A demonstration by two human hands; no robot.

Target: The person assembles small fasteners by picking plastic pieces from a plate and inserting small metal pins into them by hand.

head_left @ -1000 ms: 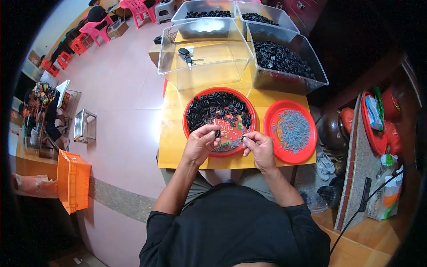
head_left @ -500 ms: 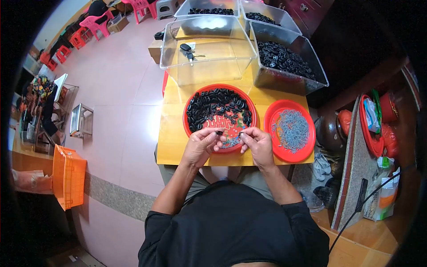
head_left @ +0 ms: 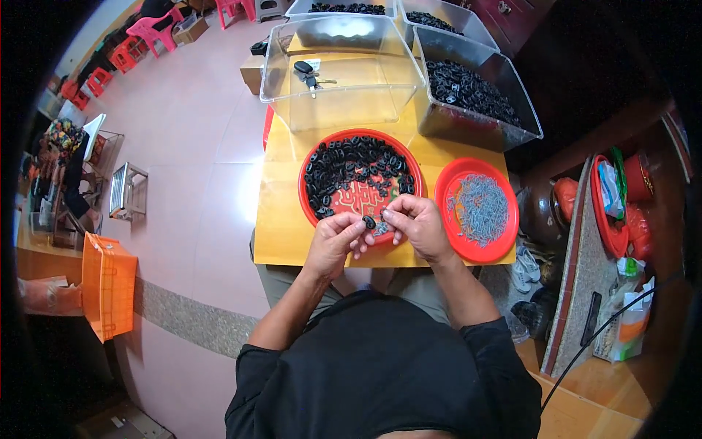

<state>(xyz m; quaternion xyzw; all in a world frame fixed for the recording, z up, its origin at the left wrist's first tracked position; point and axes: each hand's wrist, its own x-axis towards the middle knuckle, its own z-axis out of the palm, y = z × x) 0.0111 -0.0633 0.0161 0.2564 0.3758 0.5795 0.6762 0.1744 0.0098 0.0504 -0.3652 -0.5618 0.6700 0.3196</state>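
Observation:
Between the thumb and fingers of my left hand (head_left: 333,241) is a small black oval plastic part (head_left: 369,222). My right hand (head_left: 418,227) is pinched just beside it; whatever small dark piece its fingertips hold is too tiny to name. Both hands hover over the near rim of a red round tray (head_left: 302,192). Many loose black plastic parts (head_left: 356,155) are heaped along its far and left sides, and some grey metal pins (head_left: 381,229) lie at its near side. To the right, a red plate (head_left: 444,192) bears a pile of similar grey pins (head_left: 481,208).
Clear plastic bins stand at the table's far side; the right one (head_left: 479,121) holds black parts, while keys (head_left: 311,77) show in the nearest bin (head_left: 340,110). The yellow table (head_left: 278,234) ends close to my lap. An orange crate (head_left: 110,289) stands at left.
The black oval part in my left hand has turned to show its broad face. My right hand has shifted slightly left and up, closer to it. The whole view has tilted a little.

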